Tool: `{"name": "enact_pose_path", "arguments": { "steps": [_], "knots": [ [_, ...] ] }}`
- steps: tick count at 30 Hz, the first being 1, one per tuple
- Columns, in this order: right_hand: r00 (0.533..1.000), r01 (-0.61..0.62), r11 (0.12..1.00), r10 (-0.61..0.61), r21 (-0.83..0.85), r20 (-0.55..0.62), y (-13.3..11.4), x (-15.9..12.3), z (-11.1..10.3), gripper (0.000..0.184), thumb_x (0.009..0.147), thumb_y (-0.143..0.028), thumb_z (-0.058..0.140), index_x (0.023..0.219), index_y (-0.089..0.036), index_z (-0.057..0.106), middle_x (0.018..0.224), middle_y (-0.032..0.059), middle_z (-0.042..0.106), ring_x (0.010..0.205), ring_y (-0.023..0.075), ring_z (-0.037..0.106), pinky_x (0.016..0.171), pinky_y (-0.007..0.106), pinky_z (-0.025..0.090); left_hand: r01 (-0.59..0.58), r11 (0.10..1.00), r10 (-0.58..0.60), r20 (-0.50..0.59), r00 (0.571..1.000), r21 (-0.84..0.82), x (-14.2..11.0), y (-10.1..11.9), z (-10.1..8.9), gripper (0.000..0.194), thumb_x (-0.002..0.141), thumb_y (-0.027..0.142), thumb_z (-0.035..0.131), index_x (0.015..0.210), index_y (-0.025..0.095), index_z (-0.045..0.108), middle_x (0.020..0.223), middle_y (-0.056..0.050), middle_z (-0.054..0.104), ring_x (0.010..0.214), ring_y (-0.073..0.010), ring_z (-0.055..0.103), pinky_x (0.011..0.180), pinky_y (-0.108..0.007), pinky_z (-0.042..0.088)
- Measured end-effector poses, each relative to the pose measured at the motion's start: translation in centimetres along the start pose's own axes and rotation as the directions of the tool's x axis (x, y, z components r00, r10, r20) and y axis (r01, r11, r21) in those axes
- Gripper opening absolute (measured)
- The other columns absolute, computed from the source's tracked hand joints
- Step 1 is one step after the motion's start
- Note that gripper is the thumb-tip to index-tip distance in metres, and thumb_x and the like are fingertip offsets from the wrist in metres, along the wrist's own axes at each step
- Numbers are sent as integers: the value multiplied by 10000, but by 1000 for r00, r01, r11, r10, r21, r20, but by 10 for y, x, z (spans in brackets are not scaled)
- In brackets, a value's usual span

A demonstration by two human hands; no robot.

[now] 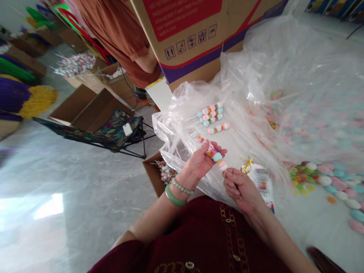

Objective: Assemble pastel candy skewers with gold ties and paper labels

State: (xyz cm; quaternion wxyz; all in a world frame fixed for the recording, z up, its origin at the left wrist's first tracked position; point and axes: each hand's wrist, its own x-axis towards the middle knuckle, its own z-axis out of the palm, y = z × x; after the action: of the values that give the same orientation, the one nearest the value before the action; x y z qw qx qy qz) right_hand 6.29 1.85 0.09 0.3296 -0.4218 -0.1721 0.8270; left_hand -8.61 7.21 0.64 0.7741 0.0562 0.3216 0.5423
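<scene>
My left hand point(200, 161) is closed round a stick of pastel marshmallow candies point(217, 157), pink, blue and white, partly inside a printed wrapper. My right hand point(240, 185) sits just below and right of it, fingers curled in a pinch near the skewer's lower end; what it pinches is too small to see. Both hands hover over a clear plastic sheet point(182, 113). Three finished candy skewers point(213, 113) lie on that sheet farther away. A printed wrapper strip point(263, 182) and gold twist ties point(247, 165) lie right of my right hand.
Loose pastel candies point(330, 178) are heaped at right under a big plastic bag point(298, 76). A large cardboard box point(199, 34) stands behind, with a person in orange point(122, 34) beside it. A folding chair point(113, 131) and open cartons point(85, 106) stand left.
</scene>
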Motion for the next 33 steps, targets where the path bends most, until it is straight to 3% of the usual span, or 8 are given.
{"name": "enact_pose_path", "arguments": {
  "steps": [8,12,18,21,24,29,31,33],
  "knots": [
    [912,-352,869,235,348,337,0,2,-4,110,742,-185,675,731,-124,584,475,-103,400,324,-12,170,294,117,133,-2,1000,0,78,997,25,-2,-4,-5,217,821,325,604,861,112,622,814,-59,643,831,-203,653,923,-406,459],
    [869,-426,834,270,350,414,1,3,-4,122,770,-210,652,728,-128,571,473,-112,378,318,-14,145,290,112,130,47,999,-49,77,996,24,-1,-3,-5,252,819,361,602,851,111,617,790,-58,633,832,-209,655,942,-419,450],
    [989,-139,990,137,35,59,-1,2,-1,133,685,-238,677,724,-141,595,442,-88,440,313,2,188,319,159,79,55,998,-56,71,996,23,1,6,-5,213,847,315,565,830,108,611,787,-63,632,803,-172,645,957,-408,449],
    [994,-17,977,-6,-213,-105,-1,2,2,149,682,-291,652,682,-155,591,427,-83,427,339,23,218,347,182,100,64,997,-67,84,994,45,1,5,-5,205,834,316,579,844,114,609,796,-62,634,818,-187,649,962,-425,441],
    [970,102,845,-201,-525,-135,1,1,4,169,730,-313,585,631,-177,574,444,-70,417,417,60,323,421,199,227,26,996,-29,39,999,82,2,1,-3,222,819,344,595,842,124,604,783,-53,634,818,-210,659,931,-432,454],
    [907,176,467,-419,-867,-42,2,-4,7,198,807,-295,495,660,-205,592,537,-44,480,568,113,454,563,244,305,-48,988,54,-41,998,149,3,-6,1,267,824,417,575,845,151,587,822,-50,639,895,-254,661,843,-401,484],
    [902,186,446,-431,-875,-29,1,-4,6,199,809,-285,489,657,-205,591,546,-43,487,578,115,461,572,245,309,-29,987,32,-15,999,159,3,-7,0,283,824,434,570,854,153,587,832,-51,640,910,-261,657,835,-398,483],
    [909,189,515,-414,-836,-49,0,-2,5,184,796,-282,507,656,-201,594,528,-47,479,562,109,453,566,236,318,-6,986,1,30,1000,168,4,-8,-1,302,819,444,573,859,146,592,815,-50,638,891,-255,657,854,-406,473]
  ]
}}
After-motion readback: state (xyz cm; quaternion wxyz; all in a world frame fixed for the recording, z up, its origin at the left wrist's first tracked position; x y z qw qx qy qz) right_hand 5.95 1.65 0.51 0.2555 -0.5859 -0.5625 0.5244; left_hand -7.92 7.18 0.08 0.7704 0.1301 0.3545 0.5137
